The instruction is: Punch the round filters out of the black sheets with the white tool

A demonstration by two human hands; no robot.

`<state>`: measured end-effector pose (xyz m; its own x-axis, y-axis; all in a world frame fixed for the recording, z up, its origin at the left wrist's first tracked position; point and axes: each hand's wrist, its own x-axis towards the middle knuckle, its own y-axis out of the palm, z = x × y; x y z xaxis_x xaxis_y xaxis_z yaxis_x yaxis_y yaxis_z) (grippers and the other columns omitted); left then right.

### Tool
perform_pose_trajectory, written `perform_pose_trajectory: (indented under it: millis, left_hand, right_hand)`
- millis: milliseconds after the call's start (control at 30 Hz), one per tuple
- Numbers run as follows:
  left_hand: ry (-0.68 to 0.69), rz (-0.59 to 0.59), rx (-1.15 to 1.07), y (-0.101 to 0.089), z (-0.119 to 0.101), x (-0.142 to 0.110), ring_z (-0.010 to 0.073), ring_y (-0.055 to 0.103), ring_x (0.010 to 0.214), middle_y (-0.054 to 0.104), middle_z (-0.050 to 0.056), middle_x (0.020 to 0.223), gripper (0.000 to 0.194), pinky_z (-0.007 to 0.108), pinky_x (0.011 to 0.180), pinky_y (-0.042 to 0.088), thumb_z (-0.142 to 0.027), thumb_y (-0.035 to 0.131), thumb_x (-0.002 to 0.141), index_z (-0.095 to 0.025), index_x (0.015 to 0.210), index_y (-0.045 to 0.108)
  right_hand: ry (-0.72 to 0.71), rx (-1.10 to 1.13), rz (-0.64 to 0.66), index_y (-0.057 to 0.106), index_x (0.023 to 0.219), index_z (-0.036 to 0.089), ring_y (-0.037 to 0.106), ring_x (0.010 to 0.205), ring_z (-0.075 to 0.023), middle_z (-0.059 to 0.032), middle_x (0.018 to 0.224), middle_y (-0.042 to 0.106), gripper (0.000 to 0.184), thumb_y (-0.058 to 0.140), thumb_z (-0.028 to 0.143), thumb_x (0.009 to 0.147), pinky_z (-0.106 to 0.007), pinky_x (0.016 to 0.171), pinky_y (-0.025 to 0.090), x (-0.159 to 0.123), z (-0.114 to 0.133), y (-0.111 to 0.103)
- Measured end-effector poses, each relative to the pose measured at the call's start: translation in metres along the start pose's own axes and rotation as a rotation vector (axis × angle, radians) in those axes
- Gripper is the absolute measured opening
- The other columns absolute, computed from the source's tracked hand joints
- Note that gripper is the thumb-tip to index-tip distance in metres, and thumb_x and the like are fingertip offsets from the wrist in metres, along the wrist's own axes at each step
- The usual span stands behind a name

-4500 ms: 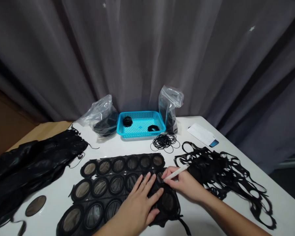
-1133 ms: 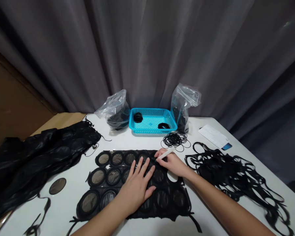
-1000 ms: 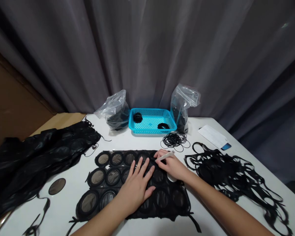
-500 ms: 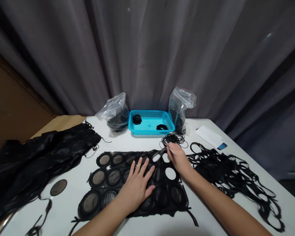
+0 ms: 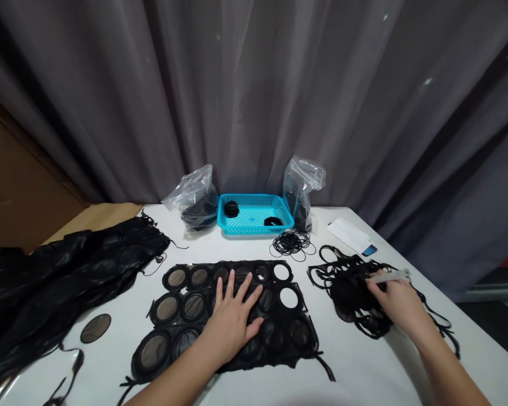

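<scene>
On the left of the desk (image 5: 347, 366) lies a pile of black mesh sheets (image 5: 68, 287), with a loose round mesh disc (image 5: 95, 328) beside it. The left hand (image 5: 232, 327) presses open and flat on a black ring-mesh sheet (image 5: 290, 352), whose long axis goes left to right. Further right, the right hand (image 5: 393, 301) holds a white pen-shaped tool (image 5: 389, 276), lying almost level, and touches tangled black scrap (image 5: 347, 293). Earlier this hand was on the sheet.

Dim, even indoor light is falling across the white table (image 5: 342, 383), while soft glare is shining on the black plastic (image 5: 68, 265). The wide lens is bending the curtain (image 5: 254, 84) at the edges, and a faint shadow is lying beneath the right hand (image 5: 395, 304).
</scene>
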<state>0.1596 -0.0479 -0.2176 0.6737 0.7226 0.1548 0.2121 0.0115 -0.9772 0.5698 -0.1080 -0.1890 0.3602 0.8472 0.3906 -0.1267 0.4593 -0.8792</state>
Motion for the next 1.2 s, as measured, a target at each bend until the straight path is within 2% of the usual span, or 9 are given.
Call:
perform_pose_trajectory:
  millis: [100,200,333,433,567,1000,1100,1200]
  left_hand:
    - [-0.017,0.008,0.003,-0.002,0.0,0.0,0.0471,0.017,0.147,0.027,0.007,0.163,0.066,0.075,0.111,0.017,-0.044,0.063,0.091,-0.033,0.152,0.038]
    - [-0.007,0.018,0.003,-0.007,0.003,0.003,0.047,0.018,0.147,0.026,0.005,0.163,0.067,0.077,0.11,0.014,-0.046,0.063,0.09,-0.033,0.151,0.04]
    - [0.082,0.043,-0.025,-0.013,0.009,0.006,0.0417,0.019,0.149,0.024,0.006,0.164,0.069,0.074,0.113,0.011,-0.048,0.063,0.089,-0.031,0.152,0.039]
    - [0.076,0.059,-0.042,-0.014,0.011,0.006,0.0409,0.016,0.15,0.022,0.006,0.165,0.07,0.073,0.113,0.014,-0.049,0.062,0.09,-0.033,0.153,0.036]
    - [0.071,0.072,-0.051,-0.014,0.01,0.005,0.0423,0.014,0.15,0.019,0.004,0.166,0.074,0.074,0.112,0.016,-0.05,0.063,0.089,-0.034,0.154,0.033]
    - [0.07,0.062,-0.061,-0.013,0.01,0.006,0.043,0.014,0.15,0.02,0.005,0.165,0.071,0.074,0.112,0.014,-0.053,0.062,0.09,-0.033,0.153,0.035]
    - [0.067,0.088,-0.055,-0.014,0.009,0.007,0.0438,0.013,0.15,0.018,0.005,0.166,0.073,0.075,0.112,0.013,-0.051,0.063,0.089,-0.033,0.154,0.034]
    - [0.062,0.099,-0.057,-0.014,0.009,0.007,0.0447,0.01,0.15,0.016,0.005,0.166,0.077,0.075,0.112,0.014,-0.048,0.065,0.088,-0.033,0.155,0.03]
  right_hand:
    - [-0.104,0.069,0.031,0.048,0.063,0.026,0.059,0.075,-0.0302,-0.0097,0.072,0.06,0.028,0.045,0.045,0.083,-0.044,0.074,0.047,0.007,0.03,-0.007]
    - [-0.179,0.338,0.147,0.056,0.073,0.023,0.06,0.081,-0.0259,-0.0083,0.084,0.064,0.025,0.047,0.041,0.087,-0.04,0.081,0.048,0.017,0.086,0.0]
    - [-0.281,0.717,0.488,0.062,0.085,0.021,0.063,0.086,-0.0213,-0.006,0.095,0.069,0.019,0.051,0.035,0.091,-0.033,0.08,0.049,0.019,0.161,0.036]
    - [-0.315,0.815,0.605,0.064,0.086,0.02,0.064,0.087,-0.0195,-0.0048,0.096,0.07,0.015,0.055,0.031,0.09,-0.031,0.082,0.048,0.015,0.192,0.063]
    - [-0.312,0.845,0.649,0.064,0.087,0.019,0.063,0.089,-0.0195,-0.0051,0.096,0.07,0.012,0.056,0.028,0.089,-0.032,0.083,0.047,0.013,0.2,0.076]
    - [-0.341,0.858,0.646,0.06,0.08,0.02,0.063,0.093,-0.0199,-0.0053,0.098,0.068,0.011,0.057,0.023,0.09,-0.033,0.086,0.048,0.016,0.196,0.076]
    - [-0.399,0.817,0.618,0.059,0.08,0.02,0.063,0.092,-0.02,-0.0055,0.098,0.067,0.012,0.056,0.021,0.091,-0.034,0.086,0.049,0.011,0.197,0.073]
    - [-0.568,0.667,0.528,0.061,0.088,0.021,0.061,0.101,-0.0236,-0.009,0.107,0.067,0.011,0.052,0.015,0.092,-0.038,0.09,0.049,-0.002,0.201,0.074]
